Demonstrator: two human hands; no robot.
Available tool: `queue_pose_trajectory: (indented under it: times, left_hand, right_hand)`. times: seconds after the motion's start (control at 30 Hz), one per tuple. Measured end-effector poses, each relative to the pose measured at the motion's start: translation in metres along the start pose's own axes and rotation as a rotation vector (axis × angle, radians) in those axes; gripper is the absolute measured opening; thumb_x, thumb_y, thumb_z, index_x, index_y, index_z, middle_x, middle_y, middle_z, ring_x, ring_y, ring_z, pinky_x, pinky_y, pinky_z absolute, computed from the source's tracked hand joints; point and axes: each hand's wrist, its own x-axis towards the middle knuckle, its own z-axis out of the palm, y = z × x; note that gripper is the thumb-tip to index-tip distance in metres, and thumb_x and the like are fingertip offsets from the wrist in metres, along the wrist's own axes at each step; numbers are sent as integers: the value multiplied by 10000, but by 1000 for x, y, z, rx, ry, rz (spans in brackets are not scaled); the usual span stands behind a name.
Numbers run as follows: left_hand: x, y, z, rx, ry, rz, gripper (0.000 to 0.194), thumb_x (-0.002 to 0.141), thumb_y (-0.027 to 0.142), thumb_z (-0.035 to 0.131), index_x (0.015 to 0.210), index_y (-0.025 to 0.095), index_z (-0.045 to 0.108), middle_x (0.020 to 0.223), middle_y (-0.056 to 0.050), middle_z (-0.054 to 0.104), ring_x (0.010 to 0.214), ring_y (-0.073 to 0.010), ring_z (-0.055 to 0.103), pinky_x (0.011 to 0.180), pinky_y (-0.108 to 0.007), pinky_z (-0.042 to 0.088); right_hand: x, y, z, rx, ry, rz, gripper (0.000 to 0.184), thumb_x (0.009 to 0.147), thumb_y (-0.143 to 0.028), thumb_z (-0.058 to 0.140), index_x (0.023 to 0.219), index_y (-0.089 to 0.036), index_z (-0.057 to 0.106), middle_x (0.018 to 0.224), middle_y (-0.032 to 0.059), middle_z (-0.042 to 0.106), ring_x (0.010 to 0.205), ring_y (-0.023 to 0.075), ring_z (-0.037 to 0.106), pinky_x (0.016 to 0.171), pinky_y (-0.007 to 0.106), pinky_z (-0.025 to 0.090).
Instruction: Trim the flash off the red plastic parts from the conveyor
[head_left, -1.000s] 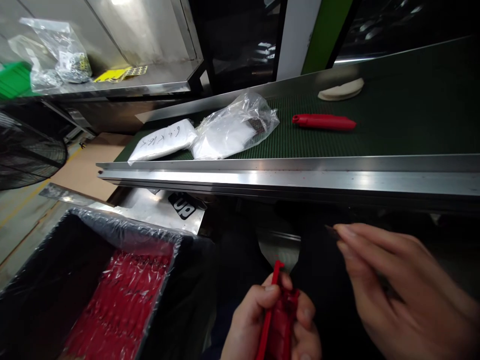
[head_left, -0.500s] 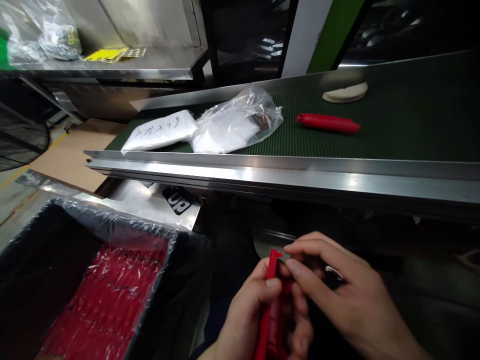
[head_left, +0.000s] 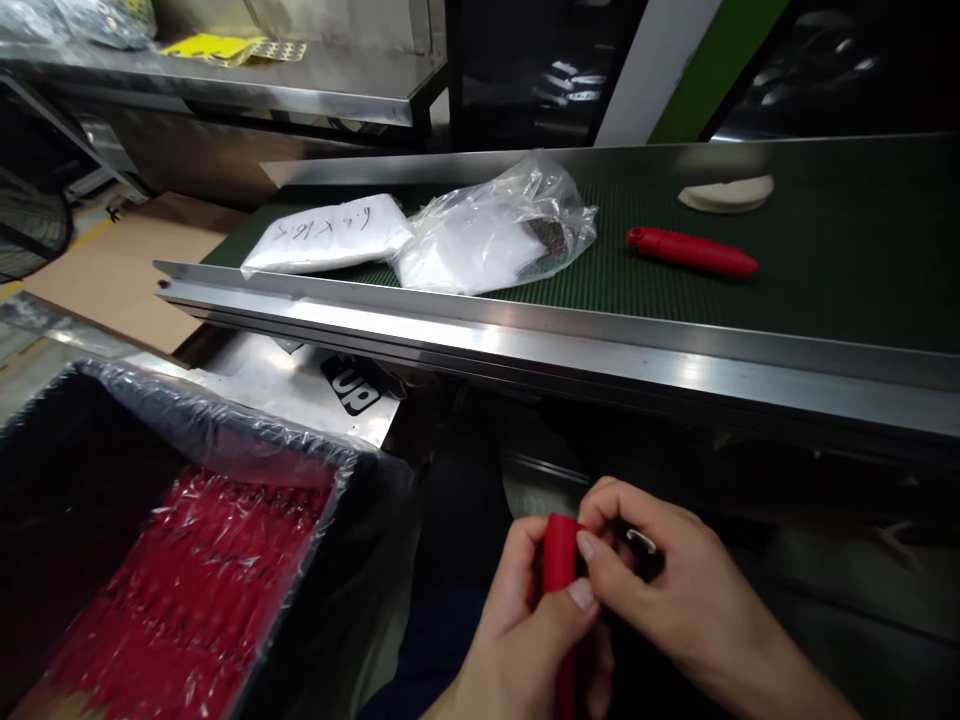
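Observation:
Low in the view, my left hand (head_left: pixel 525 630) is wrapped round a slim red plastic piece (head_left: pixel 559 555) that stands upright. My right hand (head_left: pixel 667 590) pinches the top of the same red piece from the right, and a small shiny metal part (head_left: pixel 642 541) shows between its fingers. Both hands are below the steel edge of the conveyor (head_left: pixel 525 345). On the green belt (head_left: pixel 825 250) lies a closed red handle (head_left: pixel 691 252), apart from my hands.
A black bin (head_left: pixel 97 470) lined with clear film holds several red pieces at lower left. On the belt lie a white written-on packet (head_left: pixel 330 232), a clear bag (head_left: pixel 495 225) and a pale flat piece (head_left: pixel 726 193). A steel table (head_left: pixel 300 85) stands behind.
My right hand came in from the right and closed on the top of the red piece. The red piece, open before, now looks closed. The view shifted right.

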Motion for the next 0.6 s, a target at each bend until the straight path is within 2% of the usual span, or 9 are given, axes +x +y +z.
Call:
queue_pose_trajectory:
  times: [0.1, 0.17, 0.3, 0.43, 0.53, 0.6]
  left_hand:
    - [3, 2, -2, -63, -63, -6, 302, 864, 399, 582, 1012, 204, 407, 559, 8, 563, 339, -84, 438, 334, -144, 369]
    - [3, 10, -3, -95, -48, 15, 211, 895, 360, 534, 983, 202, 425, 617, -6, 577, 391, -93, 489, 364, -143, 392]
    - [1, 27, -3, -244, -75, 19, 146, 915, 313, 487, 1020, 226, 434, 876, -33, 592, 537, -110, 565, 402, -180, 472]
    - [0, 32, -1, -320, -98, -31, 118, 947, 300, 414, 1039, 227, 430, 894, -40, 578, 527, -97, 576, 419, -175, 489]
    - [0, 34, 1, -345, -86, -48, 127, 954, 303, 403, 1042, 224, 449, 895, -45, 576, 533, -98, 576, 416, -163, 477]
    - [0, 35, 2, -360, -81, -47, 129, 953, 302, 408, 1039, 222, 461, 896, -45, 576, 538, -100, 573, 411, -164, 472]
  right_hand:
    - [-1, 13, -13, -145, -122, -79, 112, 832, -209, 501, 726, -212, 537, 651, -40, 549, 567, 81, 522, 502, 161, 443]
    - [-2, 18, -22, -228, -113, -130, 124, 833, -189, 500, 716, -210, 533, 653, -38, 548, 562, 81, 520, 494, 163, 439]
    - [-4, 15, -31, -264, 25, -243, 208, 884, -224, 473, 685, -202, 528, 630, -31, 530, 535, 78, 514, 473, 161, 432]
    - [-2, 12, -23, -255, 216, -217, 235, 913, -268, 499, 693, -201, 543, 660, -20, 549, 568, 80, 533, 492, 164, 434]
    - [0, 14, -10, -268, 291, -162, 84, 906, -269, 544, 937, -226, 609, 852, 1, 617, 709, 95, 602, 589, 161, 492]
    - [1, 17, -6, -261, 338, -159, 287, 890, -284, 577, 1174, -250, 554, 1022, 20, 625, 782, 92, 616, 665, 165, 524]
